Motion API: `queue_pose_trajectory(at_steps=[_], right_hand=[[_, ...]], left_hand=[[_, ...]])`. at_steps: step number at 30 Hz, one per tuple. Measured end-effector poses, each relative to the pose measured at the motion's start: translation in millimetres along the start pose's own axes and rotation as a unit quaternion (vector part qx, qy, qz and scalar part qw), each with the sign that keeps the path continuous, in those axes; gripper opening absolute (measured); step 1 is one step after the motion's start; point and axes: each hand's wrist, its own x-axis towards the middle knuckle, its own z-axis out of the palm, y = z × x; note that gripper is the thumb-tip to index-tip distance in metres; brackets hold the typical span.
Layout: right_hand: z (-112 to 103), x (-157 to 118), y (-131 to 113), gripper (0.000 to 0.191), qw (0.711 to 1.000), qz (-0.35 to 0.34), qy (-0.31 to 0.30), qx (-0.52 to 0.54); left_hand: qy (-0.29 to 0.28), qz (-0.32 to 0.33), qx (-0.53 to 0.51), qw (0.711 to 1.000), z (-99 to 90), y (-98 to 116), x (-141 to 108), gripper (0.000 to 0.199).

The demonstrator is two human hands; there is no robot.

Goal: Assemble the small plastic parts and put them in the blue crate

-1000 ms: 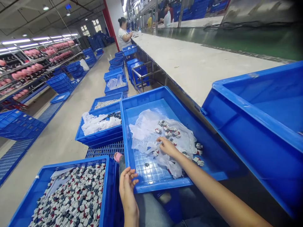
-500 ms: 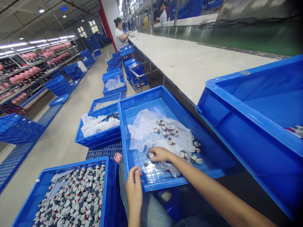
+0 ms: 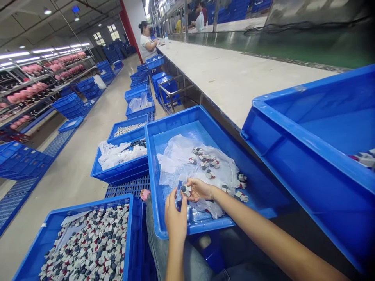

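Toward the near left corner of a blue tray (image 3: 187, 130), a small grey-and-white part (image 3: 186, 190) is held above the tray's floor by the right hand (image 3: 200, 190), whose fingers are closed around it. The left hand (image 3: 176, 214) reaches over the tray's near edge, thumb and fingers parted just beside the part; whether they touch it cannot be told. Beyond, a crumpled translucent bag (image 3: 172, 160) spreads over the tray's middle, with loose pieces (image 3: 205, 158) on it and others toward the tray's right edge. Left of the near left corner, a blue crate (image 3: 129, 226) holds a heap of similar pieces (image 3: 88, 246). Past the right edge stands a deep blue bin (image 3: 293, 164), near a pale desk (image 3: 219, 70).
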Motion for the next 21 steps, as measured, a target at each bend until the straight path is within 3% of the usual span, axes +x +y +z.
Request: queue_pose_trajectory(at_steps=[4,14,21], right_hand=[[-3,1,4,0.035,0.999,0.017,-0.008,0.036],[-18,11,11,0.037,0.995,0.062,-0.057,0.050],[-17,11,9,0.037,0.995,0.069,-0.063,0.020]], left_hand=[[-0.017,0.033,0.010,0.999,8.8,9,14,0.031],[-0.029,0.017,-0.028,0.999,15.4,-15,16,0.037],[-0.043,0.016,-0.039,0.998,13.9,-15,14,0.039]])
